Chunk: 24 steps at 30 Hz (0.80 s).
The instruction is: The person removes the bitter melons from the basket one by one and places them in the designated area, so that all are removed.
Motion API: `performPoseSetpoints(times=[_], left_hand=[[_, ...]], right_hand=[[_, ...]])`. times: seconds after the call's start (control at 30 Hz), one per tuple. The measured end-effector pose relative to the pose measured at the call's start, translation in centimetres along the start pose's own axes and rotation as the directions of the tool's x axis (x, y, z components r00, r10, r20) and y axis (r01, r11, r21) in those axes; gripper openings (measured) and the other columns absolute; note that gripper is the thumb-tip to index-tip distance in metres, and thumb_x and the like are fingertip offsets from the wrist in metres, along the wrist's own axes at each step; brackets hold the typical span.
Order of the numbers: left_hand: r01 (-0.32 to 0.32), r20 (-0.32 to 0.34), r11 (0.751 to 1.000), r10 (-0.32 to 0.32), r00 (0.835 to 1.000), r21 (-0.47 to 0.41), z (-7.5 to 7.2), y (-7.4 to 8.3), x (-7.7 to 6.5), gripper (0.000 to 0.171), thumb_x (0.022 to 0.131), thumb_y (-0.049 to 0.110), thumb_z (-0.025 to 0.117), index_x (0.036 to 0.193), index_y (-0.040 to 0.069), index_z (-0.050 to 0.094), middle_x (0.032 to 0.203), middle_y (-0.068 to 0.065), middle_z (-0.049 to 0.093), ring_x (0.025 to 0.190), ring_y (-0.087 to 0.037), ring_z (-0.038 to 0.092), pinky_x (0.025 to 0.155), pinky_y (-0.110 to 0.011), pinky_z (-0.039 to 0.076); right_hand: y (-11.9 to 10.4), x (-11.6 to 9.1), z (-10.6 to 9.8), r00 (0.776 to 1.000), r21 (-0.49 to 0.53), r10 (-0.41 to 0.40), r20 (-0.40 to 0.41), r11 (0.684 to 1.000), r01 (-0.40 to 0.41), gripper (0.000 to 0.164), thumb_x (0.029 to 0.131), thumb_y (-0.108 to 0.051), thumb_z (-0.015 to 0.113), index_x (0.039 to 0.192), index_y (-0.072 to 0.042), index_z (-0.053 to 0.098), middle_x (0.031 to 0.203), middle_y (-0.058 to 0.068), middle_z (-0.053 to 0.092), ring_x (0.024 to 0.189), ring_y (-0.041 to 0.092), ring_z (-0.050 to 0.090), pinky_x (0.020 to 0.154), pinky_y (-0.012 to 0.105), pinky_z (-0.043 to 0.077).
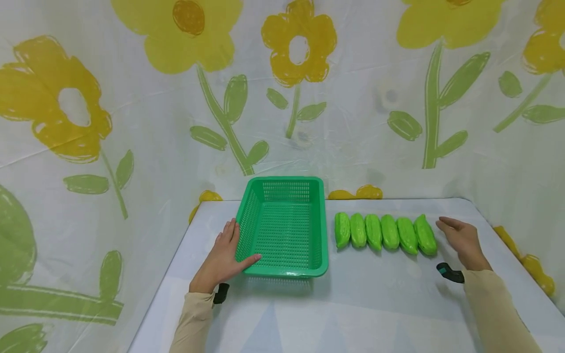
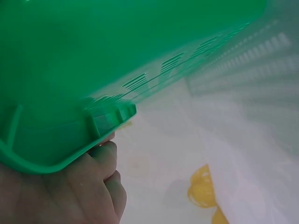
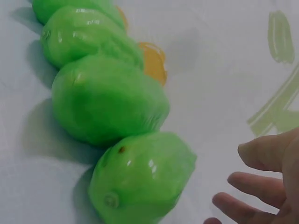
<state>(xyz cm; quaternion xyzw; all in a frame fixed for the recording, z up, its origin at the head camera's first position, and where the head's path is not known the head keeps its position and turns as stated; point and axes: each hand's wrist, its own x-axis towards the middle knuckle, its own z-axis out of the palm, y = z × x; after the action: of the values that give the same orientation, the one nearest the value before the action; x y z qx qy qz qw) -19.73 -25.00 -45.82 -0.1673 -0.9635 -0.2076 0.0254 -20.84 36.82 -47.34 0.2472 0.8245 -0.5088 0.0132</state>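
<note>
A green plastic basket point(image 1: 287, 272) with slotted walls stands at the middle of the table, nothing in it. My left hand point(image 1: 226, 257) rests at its near left corner, fingers straight along the left side and thumb over the front rim. Up close in the left wrist view, that hand point(image 2: 88, 186) lies against the basket's rim point(image 2: 60, 165). Several bright green, ridged bitter melons point(image 1: 390, 233) lie side by side in a row right of the basket. Just right of the last bitter melon point(image 3: 145, 177), my right hand point(image 1: 461, 240) hovers with relaxed, parted fingers and holds nothing.
The pale table point(image 1: 371, 314) ends at a back edge just behind the basket and melons. A white curtain point(image 1: 353, 122) printed with yellow flowers hangs around the back and sides. Dark wrist devices show at both cuffs.
</note>
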Motion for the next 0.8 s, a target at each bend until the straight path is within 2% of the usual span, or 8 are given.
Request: performPoseSetpoints(times=[0.23, 0.43, 0.67, 0.8], left_hand=[[0.007, -0.001, 1.000, -0.007, 1.000, 0.014, -0.2, -0.3, -0.3, 0.116, 0.089, 0.068, 0.065, 0.163, -0.006, 0.014, 0.174, -0.022, 0.007, 0.163, -0.041, 0.009, 0.130, -0.062, 0.017], [0.023, -0.001, 0.999, -0.023, 1.000, 0.025, -0.4, -0.3, -0.6, 0.115, 0.089, 0.068, 0.065, 0.162, -0.006, 0.015, 0.174, -0.021, 0.005, 0.162, -0.041, 0.009, 0.130, -0.062, 0.017], [0.008, -0.019, 0.999, -0.007, 1.000, 0.047, -0.7, -0.5, -0.8, 0.113, 0.090, 0.066, 0.066, 0.162, -0.006, 0.017, 0.174, -0.021, 0.008, 0.162, -0.041, 0.011, 0.130, -0.062, 0.017], [-0.026, -0.040, 0.997, 0.029, 0.999, 0.068, -0.8, -0.8, -0.7, 0.107, 0.093, 0.063, 0.064, 0.163, -0.005, 0.019, 0.173, -0.021, 0.013, 0.162, -0.040, 0.013, 0.129, -0.062, 0.018]], right_hand=[[-2.5, -1.5, 0.7, 0.995, -0.019, -0.082, -0.063, 0.997, 0.081, 0.071, 0.109, -0.048, 0.037, 0.162, -0.002, 0.028, 0.169, 0.028, 0.024, 0.153, 0.054, 0.026, 0.119, 0.070, 0.032], [-4.5, -3.0, 1.4, 0.982, -0.016, -0.144, -0.123, 0.990, 0.143, 0.066, 0.109, -0.045, 0.038, 0.161, -0.005, 0.033, 0.167, 0.028, 0.028, 0.154, 0.052, 0.025, 0.118, 0.070, 0.034], [-5.9, -4.8, 2.8, 0.938, 0.006, -0.211, -0.274, 0.975, 0.221, 0.056, 0.109, -0.042, 0.043, 0.156, -0.013, 0.047, 0.165, 0.016, 0.039, 0.152, 0.040, 0.038, 0.120, 0.058, 0.041], [-6.7, -6.2, 3.1, 0.894, 0.014, -0.295, -0.337, 0.948, 0.318, 0.049, 0.109, -0.037, 0.047, 0.152, -0.014, 0.054, 0.160, 0.011, 0.048, 0.148, 0.030, 0.045, 0.121, 0.045, 0.043]])
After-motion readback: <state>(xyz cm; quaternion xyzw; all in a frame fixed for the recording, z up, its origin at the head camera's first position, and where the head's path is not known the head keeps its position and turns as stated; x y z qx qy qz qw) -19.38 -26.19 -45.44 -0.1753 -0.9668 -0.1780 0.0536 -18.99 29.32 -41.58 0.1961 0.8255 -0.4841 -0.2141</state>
